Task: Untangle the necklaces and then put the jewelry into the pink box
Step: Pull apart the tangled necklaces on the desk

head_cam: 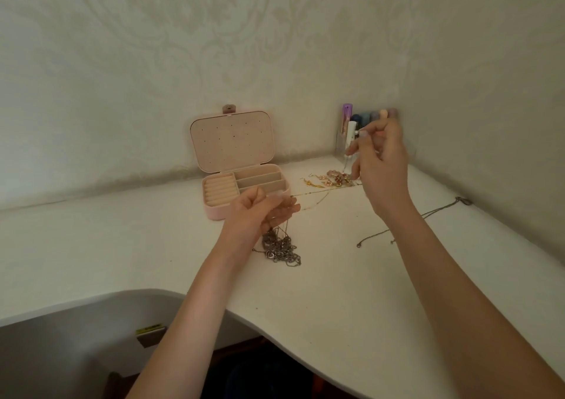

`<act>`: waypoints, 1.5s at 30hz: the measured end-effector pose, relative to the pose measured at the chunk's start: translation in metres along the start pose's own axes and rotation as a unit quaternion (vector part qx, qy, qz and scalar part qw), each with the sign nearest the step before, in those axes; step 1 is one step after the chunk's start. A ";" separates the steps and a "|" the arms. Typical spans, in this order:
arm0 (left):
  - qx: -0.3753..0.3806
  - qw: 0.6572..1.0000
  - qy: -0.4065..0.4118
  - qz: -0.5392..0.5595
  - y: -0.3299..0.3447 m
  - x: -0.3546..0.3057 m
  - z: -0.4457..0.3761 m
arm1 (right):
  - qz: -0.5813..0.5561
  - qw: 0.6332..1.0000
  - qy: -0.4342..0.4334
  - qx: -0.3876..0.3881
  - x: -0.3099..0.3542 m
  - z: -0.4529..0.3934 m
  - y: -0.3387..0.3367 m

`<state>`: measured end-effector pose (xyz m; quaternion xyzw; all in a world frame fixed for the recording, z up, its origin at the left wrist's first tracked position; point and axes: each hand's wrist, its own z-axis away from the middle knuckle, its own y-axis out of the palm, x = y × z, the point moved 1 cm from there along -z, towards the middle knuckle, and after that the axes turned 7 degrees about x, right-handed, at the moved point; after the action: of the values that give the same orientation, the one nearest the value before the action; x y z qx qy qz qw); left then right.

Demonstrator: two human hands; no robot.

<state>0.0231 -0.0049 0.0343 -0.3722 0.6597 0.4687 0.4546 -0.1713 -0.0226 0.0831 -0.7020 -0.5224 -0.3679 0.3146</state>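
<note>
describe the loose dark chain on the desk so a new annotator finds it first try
Start at the open pink box against the wall and go right, past the right hand. The dark chain lies alone on the white desk, strung out thin toward the corner. Unlike the silver tangle under the left hand, it is a single strand, untouched.

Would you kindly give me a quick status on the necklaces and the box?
Left hand gripping the tangled silver chains, lifting. Right hand raised, pinching a thin strand. Pink box open, compartments empty. One chain lies apart; nothing blocking.
</note>
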 end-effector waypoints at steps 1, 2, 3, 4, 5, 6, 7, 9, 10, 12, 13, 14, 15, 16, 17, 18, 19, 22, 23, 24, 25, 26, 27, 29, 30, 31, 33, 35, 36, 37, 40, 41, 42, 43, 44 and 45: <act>-0.004 1.000 0.009 0.004 -0.002 0.001 -0.001 | -0.016 1.000 0.015 0.006 0.001 0.000 0.000; -0.009 1.000 0.019 0.003 -0.004 0.002 -0.001 | -0.032 0.999 0.032 0.015 0.002 0.000 0.001; -0.013 0.999 0.029 -0.004 -0.005 0.002 -0.002 | -0.045 0.997 0.048 0.026 0.003 0.001 0.001; -0.018 0.999 0.038 -0.013 -0.007 0.003 -0.002 | -0.052 0.996 0.061 0.041 0.003 0.001 0.000; -0.023 0.999 0.044 -0.019 -0.009 0.003 -0.002 | -0.049 0.994 0.071 0.064 0.003 0.001 -0.001; -0.027 0.998 0.047 -0.024 -0.010 0.003 -0.002 | -0.035 0.992 0.079 0.092 0.002 0.002 -0.001; -0.032 0.998 0.047 -0.029 -0.012 0.002 -0.001 | -0.012 0.989 0.086 0.121 -0.001 0.002 0.000; -0.039 0.998 0.047 -0.032 -0.013 0.003 -0.001 | 0.047 0.980 0.095 0.171 -0.006 0.004 0.003; -0.041 0.998 0.046 -0.028 -0.014 0.004 -0.001 | 0.080 0.973 0.096 0.192 -0.008 0.005 0.005; -0.041 0.998 0.049 -0.024 -0.014 0.004 -0.002 | 0.130 0.956 0.103 0.240 -0.010 0.009 0.010; -0.041 0.998 0.051 -0.023 -0.014 0.005 -0.002 | 0.141 0.946 0.112 0.270 -0.010 0.011 0.012; -0.041 0.997 0.054 -0.022 -0.013 0.005 -0.003 | 0.151 0.932 0.121 0.305 -0.011 0.012 0.014; -0.042 0.997 0.056 -0.022 -0.012 0.005 -0.002 | 0.171 0.917 0.123 0.339 -0.013 0.014 0.016; -0.041 0.997 0.059 -0.025 -0.011 0.005 -0.002 | 0.202 0.902 0.114 0.364 -0.014 0.016 0.018; -0.039 0.997 0.061 -0.029 -0.010 0.005 -0.002 | 0.233 0.892 0.096 0.375 -0.016 0.017 0.021; -0.037 0.997 0.065 -0.035 -0.009 0.005 -0.001 | 0.247 0.892 0.074 0.372 -0.016 0.018 0.024; -0.035 0.996 0.069 -0.043 -0.008 0.004 -0.001 | 0.237 0.900 0.059 0.362 -0.016 0.019 0.027; -0.031 0.995 0.074 -0.062 -0.006 0.004 0.001 | 0.150 0.923 0.061 0.350 -0.012 0.022 0.034; -0.031 0.995 0.071 -0.066 -0.006 0.004 0.001 | 0.124 0.924 0.072 0.355 -0.011 0.023 0.035; -0.032 0.995 0.067 -0.069 -0.006 0.004 0.001 | 0.105 0.924 0.077 0.360 -0.012 0.023 0.037; -0.032 0.995 0.065 -0.071 -0.005 0.005 0.002 | 0.094 0.925 0.077 0.361 -0.013 0.023 0.038; -0.034 0.995 0.064 -0.072 -0.005 0.005 0.001 | 0.089 0.926 0.076 0.360 -0.015 0.023 0.038; -0.037 0.994 0.064 -0.075 -0.006 0.005 0.002 | 0.085 0.925 0.077 0.361 -0.017 0.023 0.038; -0.043 0.994 0.063 -0.081 -0.006 0.005 0.002 | 0.062 0.923 0.084 0.370 -0.018 0.023 0.038; -0.043 0.994 0.062 -0.081 -0.007 0.006 0.002 | 0.043 0.922 0.091 0.374 -0.018 0.023 0.038; -0.043 0.994 0.059 -0.080 -0.007 0.006 0.003 | 0.023 0.921 0.101 0.375 -0.017 0.024 0.038; -0.047 0.994 0.049 -0.081 -0.007 0.007 0.003 | -0.008 0.921 0.135 0.366 -0.016 0.025 0.038; -0.051 0.995 0.042 -0.081 -0.007 0.007 0.003 | -0.035 0.920 0.168 0.353 -0.016 0.025 0.038; -0.052 0.995 0.039 -0.079 -0.007 0.006 0.004 | -0.056 0.917 0.183 0.349 -0.017 0.025 0.038; -0.052 0.995 0.038 -0.079 -0.006 0.006 0.004 | -0.078 0.914 0.201 0.345 -0.017 0.025 0.038; -0.054 0.995 0.035 -0.080 -0.006 0.005 0.005 | -0.120 0.901 0.249 0.335 -0.015 0.025 0.038; -0.055 0.995 0.033 -0.080 -0.006 0.005 0.005 | -0.111 0.901 0.254 0.333 -0.014 0.025 0.038; -0.057 0.995 0.032 -0.082 -0.006 0.006 0.004 | -0.094 0.903 0.256 0.333 -0.013 0.025 0.038; -0.057 0.994 0.032 -0.084 -0.007 0.006 0.004 | -0.073 0.905 0.255 0.332 -0.013 0.025 0.037; -0.057 0.994 0.031 -0.088 -0.007 0.006 0.004 | -0.051 0.907 0.253 0.332 -0.013 0.025 0.037; -0.056 0.994 0.031 -0.091 -0.007 0.006 0.004 | -0.029 0.909 0.251 0.331 -0.013 0.025 0.037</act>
<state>0.0289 -0.0031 0.0260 -0.4702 0.6097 0.4495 0.4530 -0.1338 -0.0184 0.0566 -0.4264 -0.5381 -0.3468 0.6391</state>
